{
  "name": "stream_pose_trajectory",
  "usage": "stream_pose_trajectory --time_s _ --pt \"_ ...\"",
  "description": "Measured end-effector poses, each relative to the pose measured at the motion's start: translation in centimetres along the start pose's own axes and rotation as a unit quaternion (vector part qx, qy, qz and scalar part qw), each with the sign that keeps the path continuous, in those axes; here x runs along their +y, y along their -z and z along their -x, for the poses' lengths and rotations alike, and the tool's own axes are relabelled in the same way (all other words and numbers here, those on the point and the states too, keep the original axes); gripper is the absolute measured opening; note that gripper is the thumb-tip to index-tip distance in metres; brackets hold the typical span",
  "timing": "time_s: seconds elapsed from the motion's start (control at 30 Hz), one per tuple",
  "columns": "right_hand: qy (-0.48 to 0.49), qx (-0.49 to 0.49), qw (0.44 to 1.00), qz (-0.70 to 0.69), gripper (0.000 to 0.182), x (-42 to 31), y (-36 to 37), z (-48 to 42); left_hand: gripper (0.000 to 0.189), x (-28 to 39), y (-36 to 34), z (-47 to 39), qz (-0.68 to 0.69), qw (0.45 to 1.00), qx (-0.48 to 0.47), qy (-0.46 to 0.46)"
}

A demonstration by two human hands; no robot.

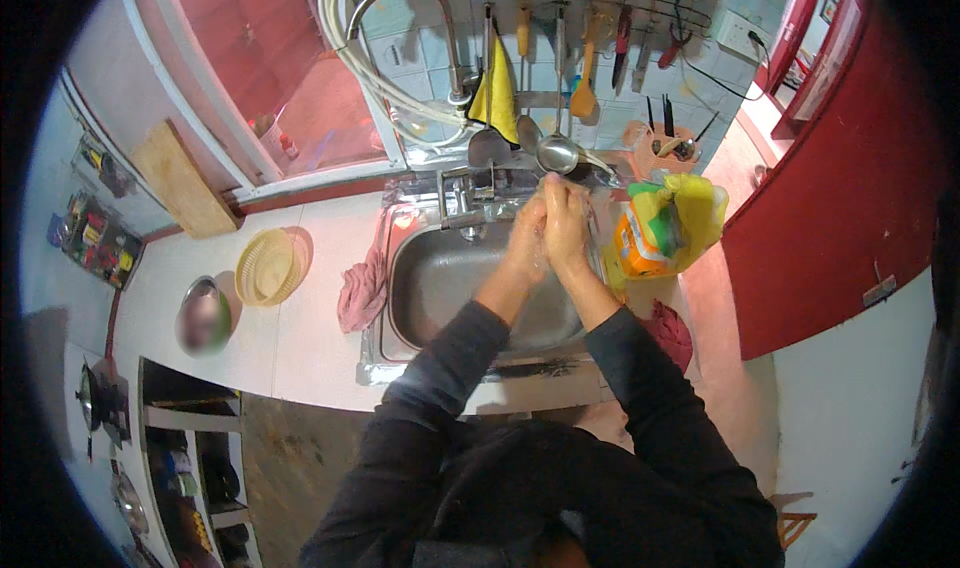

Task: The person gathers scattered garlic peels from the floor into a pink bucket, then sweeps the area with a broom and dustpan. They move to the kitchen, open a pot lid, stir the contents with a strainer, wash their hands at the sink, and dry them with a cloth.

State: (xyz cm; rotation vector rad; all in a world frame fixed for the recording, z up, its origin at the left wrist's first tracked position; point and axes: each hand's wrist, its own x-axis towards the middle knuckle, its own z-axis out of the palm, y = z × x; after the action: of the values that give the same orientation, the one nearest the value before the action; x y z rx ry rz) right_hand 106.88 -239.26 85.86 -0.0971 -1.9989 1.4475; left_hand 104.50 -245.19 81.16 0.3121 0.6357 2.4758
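Over the right side of a stainless steel sink [420,305], my left hand [528,234] and my right hand [566,223] are pressed together. Both look wet, with a little foam on the left wrist. Whether anything lies between the palms is hidden. To their left, a metal faucet [469,212] stands at the sink's back edge. Just beyond my fingertips hangs a steel ladle [557,152]. A yellow and orange container with a green part [652,230] stands right of the sink, near my right hand.
Left of the sink lie a pink cloth [364,290], a yellow plastic basket [266,268] and a bowl [204,317]. A red cloth [670,335] lies at right. Utensils hang from a wall rack [592,4], near a pink utensil basket [660,152]. A wooden board [184,182] leans at left.
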Motion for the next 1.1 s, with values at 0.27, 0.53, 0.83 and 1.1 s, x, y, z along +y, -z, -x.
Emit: stream_pose_trajectory --time_s 0.27,0.53,0.83,1.1 --pt "0.026 -0.049 0.993 0.106 0.007 13.0 -0.6 5.2 0.031 -6.2 3.5 2.5 -0.172 0.964 0.2 0.004" --pt "-0.329 -0.172 0.887 -0.273 0.024 14.2 -4.2 12.9 0.023 -4.4 17.1 3.7 0.183 0.972 0.067 0.128" --pt "0.037 -0.444 0.864 0.234 0.028 21.2 -7.5 2.8 0.028 -5.8 23.6 0.7 0.243 0.923 0.295 0.038" --pt "-0.033 -0.213 0.877 0.43 0.042 24.7 -15.2 -9.4 0.031 -5.5 31.4 3.7 0.373 0.916 0.145 0.009"
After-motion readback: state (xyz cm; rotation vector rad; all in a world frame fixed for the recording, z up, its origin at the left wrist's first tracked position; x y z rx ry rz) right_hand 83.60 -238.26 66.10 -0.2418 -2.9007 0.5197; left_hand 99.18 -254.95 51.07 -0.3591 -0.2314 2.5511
